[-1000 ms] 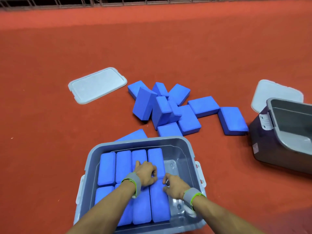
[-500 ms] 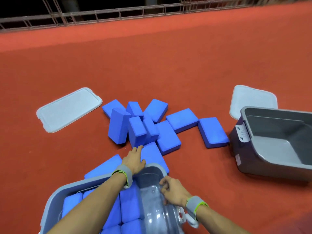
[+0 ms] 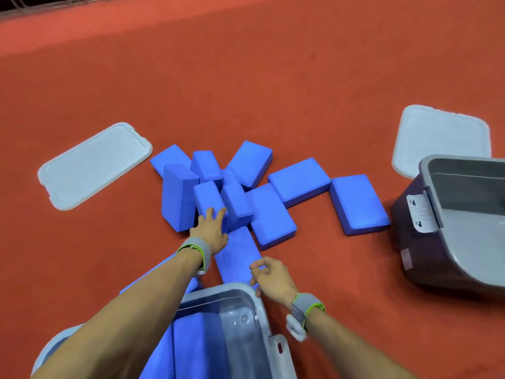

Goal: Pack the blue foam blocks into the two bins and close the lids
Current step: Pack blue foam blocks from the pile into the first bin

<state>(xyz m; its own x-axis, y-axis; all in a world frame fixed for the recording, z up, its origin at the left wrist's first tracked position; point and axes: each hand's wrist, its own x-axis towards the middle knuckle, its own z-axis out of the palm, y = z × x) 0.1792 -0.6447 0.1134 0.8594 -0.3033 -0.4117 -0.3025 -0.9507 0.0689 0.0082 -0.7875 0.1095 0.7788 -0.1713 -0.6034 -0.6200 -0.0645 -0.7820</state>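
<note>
Several blue foam blocks (image 3: 273, 212) lie piled on the red floor ahead of me. My left hand (image 3: 211, 231) reaches into the pile, fingers spread against an upright block (image 3: 209, 199), not gripping it. My right hand (image 3: 269, 276) hovers with fingers loosely curled over the near end of a flat block (image 3: 236, 253), holding nothing. Just below me the near grey bin (image 3: 246, 294) holds blue blocks (image 3: 196, 346) on its left side; my forearms cover part of it. The second grey bin (image 3: 426, 165) stands empty at the right.
One pale lid (image 3: 93, 165) lies on the floor at the left of the pile. The other lid (image 3: 442, 138) lies behind the right bin. A blue block (image 3: 161, 272) peeks out under my left forearm. Red floor stretches far ahead.
Both hands left the near bin and moved forward onto the floor pile. My view tipped up and forward, so the near bin dropped to the bottom edge.
</note>
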